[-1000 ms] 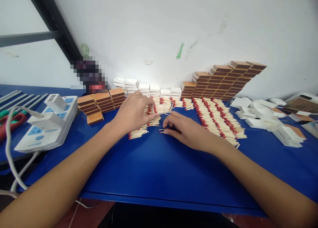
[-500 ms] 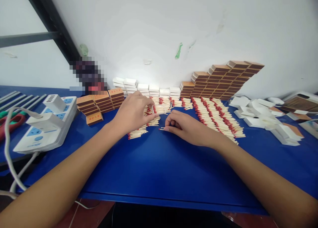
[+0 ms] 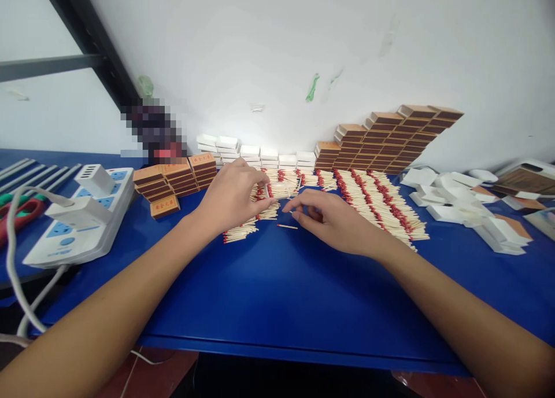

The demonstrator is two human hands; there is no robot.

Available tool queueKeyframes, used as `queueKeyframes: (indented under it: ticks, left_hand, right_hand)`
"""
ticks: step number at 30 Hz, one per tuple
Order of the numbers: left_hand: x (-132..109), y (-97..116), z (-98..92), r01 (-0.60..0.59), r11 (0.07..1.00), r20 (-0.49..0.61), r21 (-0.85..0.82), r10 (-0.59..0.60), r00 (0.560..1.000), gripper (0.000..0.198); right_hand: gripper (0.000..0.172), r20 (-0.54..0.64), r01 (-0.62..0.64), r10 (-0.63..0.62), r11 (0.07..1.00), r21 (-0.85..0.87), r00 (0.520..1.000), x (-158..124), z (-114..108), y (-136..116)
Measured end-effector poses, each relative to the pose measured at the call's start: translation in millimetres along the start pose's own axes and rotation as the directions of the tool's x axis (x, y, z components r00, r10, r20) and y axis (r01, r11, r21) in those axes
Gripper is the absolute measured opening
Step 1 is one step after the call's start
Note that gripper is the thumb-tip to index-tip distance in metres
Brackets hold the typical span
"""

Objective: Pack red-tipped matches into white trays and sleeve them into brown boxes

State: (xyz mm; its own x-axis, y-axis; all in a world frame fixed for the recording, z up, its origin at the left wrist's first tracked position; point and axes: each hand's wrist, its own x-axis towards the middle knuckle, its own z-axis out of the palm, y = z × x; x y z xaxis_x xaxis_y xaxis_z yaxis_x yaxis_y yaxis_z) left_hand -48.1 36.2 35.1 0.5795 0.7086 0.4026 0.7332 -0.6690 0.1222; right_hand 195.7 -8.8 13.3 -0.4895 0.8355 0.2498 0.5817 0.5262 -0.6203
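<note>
My left hand [image 3: 236,196] pinches a small white matchbox tray [image 3: 281,191] by its left end, thumb and fingers on either side. The tray sits above loose matches [image 3: 243,230], and what lies inside it is hard to make out. To its right, my right hand [image 3: 325,216] hovers with index finger and thumb apart, nothing between them. Just below those fingertips a single red-tipped match [image 3: 287,227] lies on the blue table [image 3: 277,294]. Rows of red-headed matches [image 3: 377,204] spread out right of my right hand.
Closed matchboxes [image 3: 177,181] are stacked at left, and a taller stepped stack [image 3: 385,143] stands against the wall. White trays [image 3: 260,157] line the back. Loose sleeves and trays [image 3: 463,201] lie in a heap at right. A white power strip [image 3: 82,224] with cables occupies the left.
My right fingers have parted and risen slightly, letting go of the match, which now lies on the table. My left hand and the tray have stayed in place.
</note>
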Motion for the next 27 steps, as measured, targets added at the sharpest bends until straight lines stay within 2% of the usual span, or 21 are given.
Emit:
queueKeyframes:
  ticks: [4, 7, 10, 14, 17, 23, 27]
  left_hand:
    - [-0.1, -2.4, 0.8, -0.002, 1.000, -0.010, 0.001, 0.002, 1.000, 0.031]
    - [-0.6, -2.6, 0.9, -0.001, 1.000, -0.012, 0.004, 0.001, 1.000, 0.033]
    - [-0.9, -0.9, -0.2, 0.002, 1.000, -0.010, 0.007, -0.002, 1.000, 0.034]
    - [-0.7, 1.0, -2.5, 0.003, 1.000, -0.001, 0.002, -0.003, 1.000, 0.030]
    - [-0.4, 1.0, -2.7, -0.002, 1.000, -0.006, -0.003, 0.001, 1.000, 0.028]
    - [-0.6, 0.3, -0.3, -0.010, 1.000, -0.007, 0.002, 0.010, 1.000, 0.030]
    - [-0.9, 1.0, 0.2, -0.026, 1.000, -0.002, -0.014, 0.026, 1.000, 0.025]
  right_hand:
    - [0.019, -0.041, -0.141, 0.146, 0.984, 0.108, 0.988, 2.1, 1.1, 1.4]
    - [0.022, -0.018, -0.206, 0.214, 0.959, 0.195, 0.977, 2.9, 1.8, 3.6]
    - [0.020, 0.019, -0.254, 0.255, 0.953, 0.164, 0.967, 1.7, 3.2, 5.5]
    - [0.018, 0.034, -0.209, 0.209, 0.978, 0.014, 0.977, -1.2, 3.9, 4.6]
    - [0.018, 0.049, -0.164, 0.164, 0.986, -0.010, 0.985, -2.0, 4.1, 2.0]
    - [0.015, 0.088, -0.147, 0.154, 0.986, -0.080, 0.984, -4.0, 9.6, -0.4]
    - [0.014, 0.106, -0.076, 0.091, 0.988, -0.135, 0.990, -7.0, 10.7, -0.5]
